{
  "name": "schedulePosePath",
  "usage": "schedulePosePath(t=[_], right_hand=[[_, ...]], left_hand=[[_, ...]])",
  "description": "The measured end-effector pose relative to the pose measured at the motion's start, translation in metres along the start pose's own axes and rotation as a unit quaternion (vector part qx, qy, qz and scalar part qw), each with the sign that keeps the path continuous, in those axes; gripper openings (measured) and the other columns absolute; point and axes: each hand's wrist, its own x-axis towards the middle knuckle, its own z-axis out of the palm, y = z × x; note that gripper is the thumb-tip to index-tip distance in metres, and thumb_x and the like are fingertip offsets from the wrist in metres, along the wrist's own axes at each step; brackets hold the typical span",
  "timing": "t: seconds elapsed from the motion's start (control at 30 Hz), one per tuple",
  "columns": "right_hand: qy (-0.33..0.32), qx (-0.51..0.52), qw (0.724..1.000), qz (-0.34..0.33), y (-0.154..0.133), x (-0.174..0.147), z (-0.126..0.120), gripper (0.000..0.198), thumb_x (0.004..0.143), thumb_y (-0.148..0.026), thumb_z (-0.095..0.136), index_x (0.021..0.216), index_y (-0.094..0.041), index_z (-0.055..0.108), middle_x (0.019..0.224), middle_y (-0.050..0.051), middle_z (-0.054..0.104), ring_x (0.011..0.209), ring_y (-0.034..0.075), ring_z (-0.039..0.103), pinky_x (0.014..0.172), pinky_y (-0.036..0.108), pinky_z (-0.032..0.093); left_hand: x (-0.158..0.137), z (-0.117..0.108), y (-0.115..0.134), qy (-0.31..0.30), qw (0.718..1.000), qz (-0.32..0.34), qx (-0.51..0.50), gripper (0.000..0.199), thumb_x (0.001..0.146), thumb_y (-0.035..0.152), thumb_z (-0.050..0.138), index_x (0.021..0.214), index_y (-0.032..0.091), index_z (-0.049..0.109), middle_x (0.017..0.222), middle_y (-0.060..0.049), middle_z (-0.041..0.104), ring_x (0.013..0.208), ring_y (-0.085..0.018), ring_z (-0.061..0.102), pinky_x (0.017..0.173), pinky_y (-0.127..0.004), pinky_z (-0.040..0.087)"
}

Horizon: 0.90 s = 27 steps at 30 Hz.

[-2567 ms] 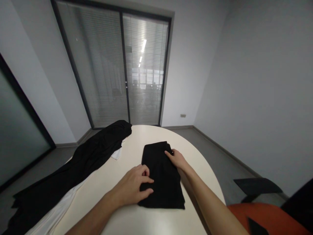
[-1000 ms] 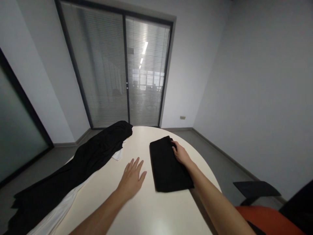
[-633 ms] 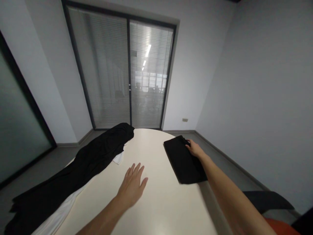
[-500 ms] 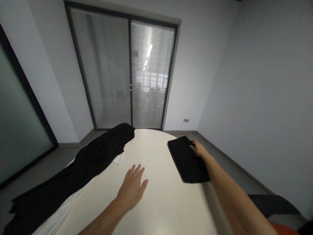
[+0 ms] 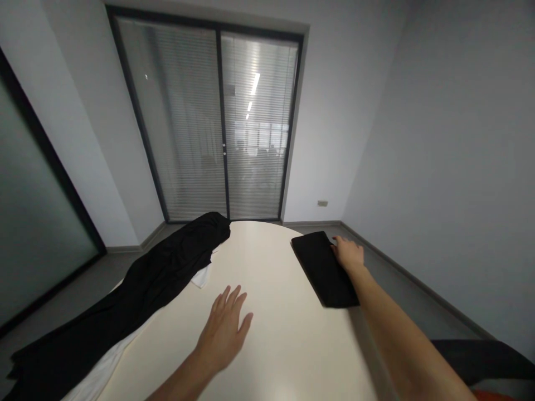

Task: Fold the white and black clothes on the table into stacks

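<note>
My left hand [image 5: 224, 328] hovers over or rests on the cream-coloured table [image 5: 251, 250], palm down, its fingers spread and holding nothing. A flat black rectangle, seemingly a folded black cloth [image 5: 324, 273], lies at the table's right side. Along its right edge is my right hand [image 5: 350, 253], fingers bent and closed over the edge; part of the grip is hidden. Left of my left hand, a long black garment [image 5: 167, 273] lies bunched across the table's left edge. White cloth [image 5: 200, 277] shows from under that garment.
A black chair part [image 5: 480, 359] stands low at the right, off the table. Beyond the far table edge are a glass partition with blinds [image 5: 254, 167] and grey walls. A small wall socket [image 5: 322, 204] sits low behind the table.
My right hand has shifted slightly right along the folded black cloth, and a raised fold near its fingers no longer shows. My left hand has hardly moved. The view has shifted slightly.
</note>
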Motion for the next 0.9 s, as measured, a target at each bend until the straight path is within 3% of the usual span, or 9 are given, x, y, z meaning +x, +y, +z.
schedulePosePath(t=[0.07,0.2,0.3,0.4,0.47,0.53,0.63,0.77,0.9], right_hand=[[0.01,-0.013,1.0,-0.011,-0.009,-0.006,0.0,0.042,0.099,-0.04,0.044,0.136,-0.023,0.055,0.131,0.019,0.06,0.124,0.036,0.054,0.101,0.055,0.037],[-0.102,0.062,0.992,0.03,-0.015,-0.017,0.014,0.07,0.094,-0.067,0.035,0.146,-0.022,0.046,0.145,0.021,0.048,0.128,0.04,0.05,0.104,0.057,0.036],[-0.138,0.106,0.984,0.031,-0.006,-0.021,0.025,0.082,0.092,-0.073,0.031,0.152,-0.018,0.037,0.155,0.022,0.034,0.135,0.037,0.045,0.108,0.05,0.036],[-0.14,0.117,0.983,0.027,-0.002,-0.023,0.022,0.081,0.092,-0.071,0.034,0.152,-0.017,0.037,0.153,0.022,0.036,0.136,0.035,0.045,0.108,0.048,0.036],[-0.118,0.093,0.988,0.044,-0.01,-0.026,0.011,0.075,0.093,-0.068,0.037,0.15,-0.019,0.042,0.154,0.02,0.036,0.136,0.038,0.044,0.109,0.054,0.034],[-0.072,0.062,0.994,0.05,-0.029,-0.034,-0.001,0.067,0.094,-0.061,0.042,0.146,-0.021,0.047,0.155,0.018,0.036,0.137,0.041,0.039,0.109,0.06,0.029],[-0.03,0.06,0.998,-0.01,-0.065,-0.059,-0.014,0.06,0.094,-0.056,0.044,0.143,-0.022,0.051,0.155,0.015,0.037,0.141,0.039,0.033,0.111,0.064,0.024],[-0.06,0.05,0.996,-0.038,-0.096,-0.101,-0.007,0.07,0.091,-0.066,0.042,0.15,-0.028,0.042,0.161,0.011,0.027,0.145,0.048,0.017,0.107,0.076,0.013],[-0.053,0.004,0.997,-0.051,-0.095,-0.127,0.009,0.061,0.098,-0.048,0.042,0.155,-0.028,0.031,0.162,0.012,0.025,0.145,0.048,0.015,0.106,0.076,0.015]], left_hand=[[0.0,0.001,0.0,-0.002,1.0,-0.002,0.001,0.054,0.101,0.05,0.034,0.141,0.019,0.051,0.155,-0.009,0.042,0.148,-0.03,0.026,0.12,-0.053,0.025],[-0.001,0.001,0.0,0.002,1.0,0.001,-0.001,0.053,0.101,0.05,0.034,0.141,0.021,0.052,0.155,-0.008,0.043,0.148,-0.03,0.027,0.12,-0.052,0.025],[-0.001,-0.002,0.001,0.0,1.0,-0.001,0.0,0.052,0.101,0.048,0.034,0.141,0.02,0.052,0.155,-0.008,0.043,0.148,-0.03,0.028,0.12,-0.052,0.025],[-0.001,-0.007,0.004,-0.005,1.0,-0.004,-0.002,0.052,0.1,0.047,0.035,0.141,0.018,0.052,0.154,-0.01,0.044,0.147,-0.031,0.028,0.12,-0.052,0.025],[-0.002,-0.009,0.005,-0.006,1.0,-0.004,-0.004,0.052,0.1,0.047,0.036,0.141,0.017,0.052,0.153,-0.01,0.044,0.147,-0.031,0.028,0.12,-0.052,0.024],[-0.002,-0.009,0.004,-0.002,1.0,-0.001,-0.006,0.052,0.1,0.046,0.037,0.14,0.017,0.052,0.153,-0.01,0.045,0.147,-0.031,0.028,0.12,-0.051,0.024],[-0.003,-0.009,0.002,0.002,1.0,0.003,-0.012,0.052,0.1,0.046,0.036,0.141,0.018,0.051,0.153,-0.01,0.044,0.147,-0.031,0.028,0.12,-0.051,0.024],[-0.005,-0.011,0.0,-0.004,1.0,-0.001,-0.022,0.052,0.1,0.046,0.037,0.142,0.017,0.05,0.154,-0.01,0.043,0.148,-0.03,0.028,0.12,-0.05,0.024],[-0.006,-0.017,0.002,-0.017,0.999,-0.005,-0.029,0.054,0.1,0.045,0.036,0.141,0.015,0.051,0.155,-0.011,0.042,0.148,-0.03,0.028,0.121,-0.05,0.023]])
